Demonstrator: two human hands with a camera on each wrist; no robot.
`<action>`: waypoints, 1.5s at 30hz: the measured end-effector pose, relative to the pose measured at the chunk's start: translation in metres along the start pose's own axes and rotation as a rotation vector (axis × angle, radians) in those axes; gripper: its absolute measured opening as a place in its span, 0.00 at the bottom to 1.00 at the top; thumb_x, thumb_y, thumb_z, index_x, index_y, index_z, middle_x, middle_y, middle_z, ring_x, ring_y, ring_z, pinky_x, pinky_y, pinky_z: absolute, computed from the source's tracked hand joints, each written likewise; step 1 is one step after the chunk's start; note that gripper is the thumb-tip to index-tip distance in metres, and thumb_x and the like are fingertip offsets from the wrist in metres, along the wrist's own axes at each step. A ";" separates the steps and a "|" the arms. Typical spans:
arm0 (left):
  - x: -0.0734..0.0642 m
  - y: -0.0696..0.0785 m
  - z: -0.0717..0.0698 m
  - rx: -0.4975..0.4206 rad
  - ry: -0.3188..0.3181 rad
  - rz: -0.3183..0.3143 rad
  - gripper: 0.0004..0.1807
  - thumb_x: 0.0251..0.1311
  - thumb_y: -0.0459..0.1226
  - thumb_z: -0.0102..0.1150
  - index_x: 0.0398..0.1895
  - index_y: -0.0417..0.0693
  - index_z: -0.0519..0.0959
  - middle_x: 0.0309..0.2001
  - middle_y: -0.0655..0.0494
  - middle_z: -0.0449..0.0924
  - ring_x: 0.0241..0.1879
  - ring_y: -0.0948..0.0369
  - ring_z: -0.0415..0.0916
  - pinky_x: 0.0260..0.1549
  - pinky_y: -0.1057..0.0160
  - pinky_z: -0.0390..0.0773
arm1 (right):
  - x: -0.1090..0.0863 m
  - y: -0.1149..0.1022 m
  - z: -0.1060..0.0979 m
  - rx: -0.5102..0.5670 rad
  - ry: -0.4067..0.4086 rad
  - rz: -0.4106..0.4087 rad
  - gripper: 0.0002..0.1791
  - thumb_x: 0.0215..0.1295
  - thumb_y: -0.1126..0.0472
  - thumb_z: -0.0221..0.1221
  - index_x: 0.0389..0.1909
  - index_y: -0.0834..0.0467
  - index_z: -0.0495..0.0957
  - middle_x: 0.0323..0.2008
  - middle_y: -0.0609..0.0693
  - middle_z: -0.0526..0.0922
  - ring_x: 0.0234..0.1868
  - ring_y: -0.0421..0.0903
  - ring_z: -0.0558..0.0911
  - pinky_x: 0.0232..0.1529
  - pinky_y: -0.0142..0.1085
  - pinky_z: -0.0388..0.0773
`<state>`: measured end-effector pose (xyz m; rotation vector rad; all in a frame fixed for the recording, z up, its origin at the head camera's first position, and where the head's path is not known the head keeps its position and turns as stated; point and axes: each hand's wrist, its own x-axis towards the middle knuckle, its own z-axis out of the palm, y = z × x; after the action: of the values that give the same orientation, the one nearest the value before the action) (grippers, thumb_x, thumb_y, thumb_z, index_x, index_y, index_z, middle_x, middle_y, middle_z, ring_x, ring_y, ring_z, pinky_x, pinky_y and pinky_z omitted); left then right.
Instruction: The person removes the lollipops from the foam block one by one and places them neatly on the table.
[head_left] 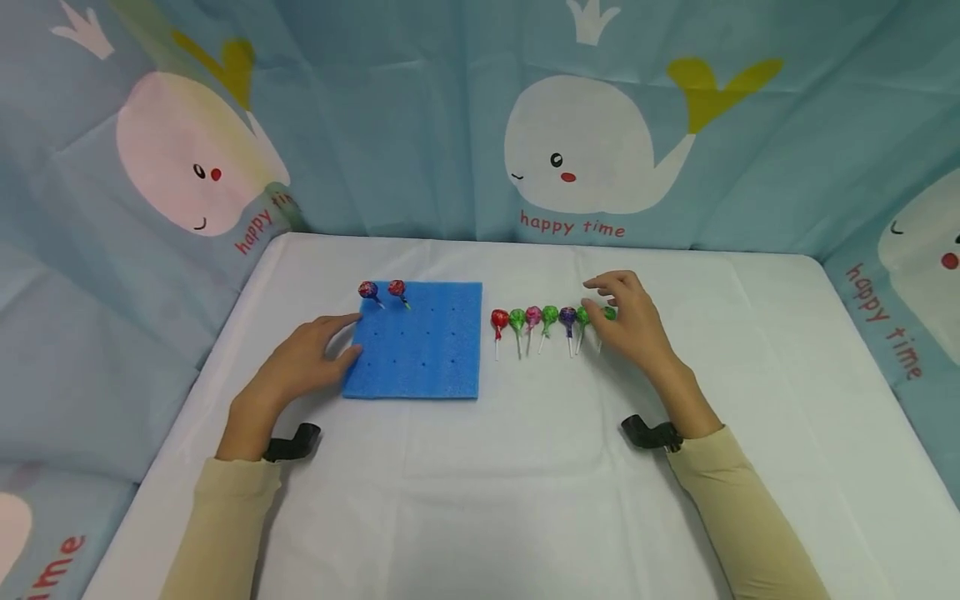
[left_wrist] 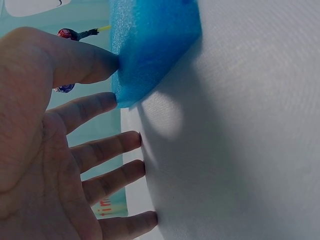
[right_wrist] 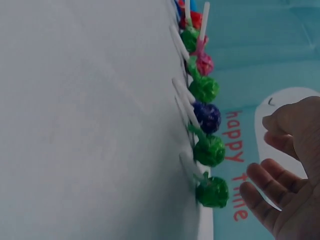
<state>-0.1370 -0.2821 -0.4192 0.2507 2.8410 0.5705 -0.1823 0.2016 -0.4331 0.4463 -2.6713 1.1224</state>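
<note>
My left hand [head_left: 303, 360] rests beside a blue foam board [head_left: 438, 379], fingers spread and nearly straight. Its thumb and index fingertips touch the board's left edge, while the other fingertips reach down to the tablecloth in the left wrist view. Two lollipops, one red and blue [head_left: 367, 289] and one mostly red [head_left: 397, 288], stand in holes along the board's back row. Over the right end of a row of lollipops, my right hand [head_left: 630, 323] hovers with loosely bent fingers and nothing between them. Nearest to it are green lollipops [right_wrist: 212, 192] and a dark purple one [right_wrist: 207, 117].
The lollipop row continues left toward the board with a green [head_left: 550, 315], a pink [head_left: 533, 315], another green [head_left: 517, 319] and a red lollipop [head_left: 499, 319], sticks toward me. A white cloth [head_left: 495, 517] covers the table; a blue whale-print curtain [head_left: 420, 167] hangs behind.
</note>
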 end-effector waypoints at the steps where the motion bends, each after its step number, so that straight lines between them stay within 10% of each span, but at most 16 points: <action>1: 0.001 0.000 -0.001 0.003 -0.003 -0.001 0.35 0.76 0.48 0.55 0.81 0.47 0.64 0.78 0.33 0.65 0.78 0.32 0.60 0.75 0.26 0.61 | 0.000 -0.001 0.002 0.000 -0.004 -0.002 0.18 0.73 0.63 0.64 0.60 0.64 0.81 0.62 0.64 0.75 0.61 0.63 0.82 0.62 0.59 0.82; 45: 0.010 0.002 0.000 0.012 -0.008 -0.020 0.36 0.76 0.49 0.54 0.82 0.45 0.62 0.78 0.30 0.63 0.77 0.29 0.58 0.73 0.24 0.60 | 0.021 -0.077 0.062 0.108 -0.093 -0.251 0.15 0.75 0.60 0.63 0.58 0.59 0.83 0.60 0.56 0.78 0.55 0.56 0.85 0.56 0.45 0.84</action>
<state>-0.1459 -0.2784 -0.4202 0.2253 2.8363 0.5475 -0.1792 0.1016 -0.4193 0.8454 -2.5470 1.1977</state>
